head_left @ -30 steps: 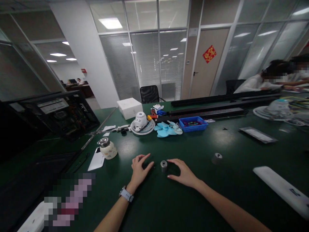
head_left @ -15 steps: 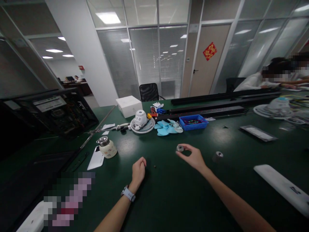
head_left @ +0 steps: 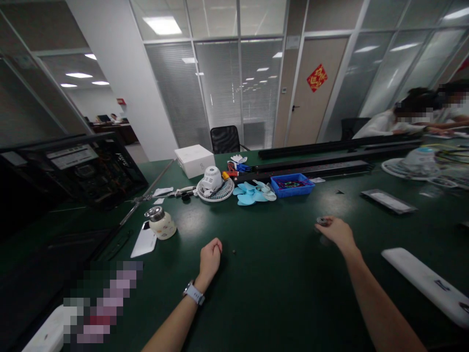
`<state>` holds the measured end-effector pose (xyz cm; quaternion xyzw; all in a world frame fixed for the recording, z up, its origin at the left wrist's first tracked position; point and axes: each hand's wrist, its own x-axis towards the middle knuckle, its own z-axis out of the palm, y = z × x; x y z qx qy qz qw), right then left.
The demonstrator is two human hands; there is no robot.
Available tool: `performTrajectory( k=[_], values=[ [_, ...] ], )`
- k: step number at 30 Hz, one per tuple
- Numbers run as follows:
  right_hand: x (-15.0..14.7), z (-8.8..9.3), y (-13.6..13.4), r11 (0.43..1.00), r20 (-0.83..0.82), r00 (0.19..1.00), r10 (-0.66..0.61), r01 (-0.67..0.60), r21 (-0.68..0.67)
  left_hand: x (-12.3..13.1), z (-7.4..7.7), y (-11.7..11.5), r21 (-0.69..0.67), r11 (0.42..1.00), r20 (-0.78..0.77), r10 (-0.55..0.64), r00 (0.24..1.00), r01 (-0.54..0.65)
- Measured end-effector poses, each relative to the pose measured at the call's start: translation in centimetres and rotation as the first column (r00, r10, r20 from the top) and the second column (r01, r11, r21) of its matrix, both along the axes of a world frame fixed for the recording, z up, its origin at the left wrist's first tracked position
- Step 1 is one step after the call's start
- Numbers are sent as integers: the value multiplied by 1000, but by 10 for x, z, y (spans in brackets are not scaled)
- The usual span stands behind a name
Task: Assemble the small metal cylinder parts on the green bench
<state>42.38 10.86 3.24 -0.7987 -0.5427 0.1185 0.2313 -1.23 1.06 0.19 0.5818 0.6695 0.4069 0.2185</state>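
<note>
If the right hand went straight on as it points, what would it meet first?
Probably the blue tray, ahead and left of the right hand; height is unclear, so it might pass above.

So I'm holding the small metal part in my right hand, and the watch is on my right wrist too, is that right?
Not quite: the head view shows the watch on the wrist of your left hand. The small metal part is in your right hand, as you say.
</note>
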Motion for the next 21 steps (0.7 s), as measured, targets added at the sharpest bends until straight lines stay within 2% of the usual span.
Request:
performTrajectory(
  k=[1,3,5,6,7,9,11,12,14,17,19,21],
  values=[
    [-4,5,-3,999,29,1000,-12,11,37,0,0,0,0,1000,1,1,1000,-1],
    [-22,21,-14,973,110,993,-38,11,232,0,0,0,-2,1000,5,4,1000,-4],
    [-55,37,-29,875,172,984,48,-125,467,1,1,0,-4,1000,3,11,1000,-11],
    [-77,44,-38,811,192,968,163,-242,532,1,1,0,-8,1000,0,14,1000,-14],
    [-101,48,-47,749,199,919,341,-393,534,1,2,0,-11,1000,-4,17,1000,-17],
    [-152,46,-62,630,152,728,669,-663,405,1,3,0,-10,1000,-12,24,1000,-24],
    [-197,34,-71,544,57,576,815,-796,265,1,3,0,-1,1000,-16,27,1000,-27],
    [-215,25,-72,520,21,534,845,-830,203,2,4,0,6,1000,-18,27,999,-27],
    [-240,8,-72,515,-12,517,856,-849,121,2,4,0,18,1000,-24,22,999,-22],
    [-252,-5,-67,539,-26,539,842,-836,102,3,5,0,16,1000,-26,17,1000,-16],
    [-242,-1,-63,555,-40,556,830,-818,150,3,5,0,16,1000,-23,12,1000,-12],
    [-217,13,-57,593,-47,598,800,-775,221,3,5,1,14,1000,-20,12,1000,-12]
  ],
)
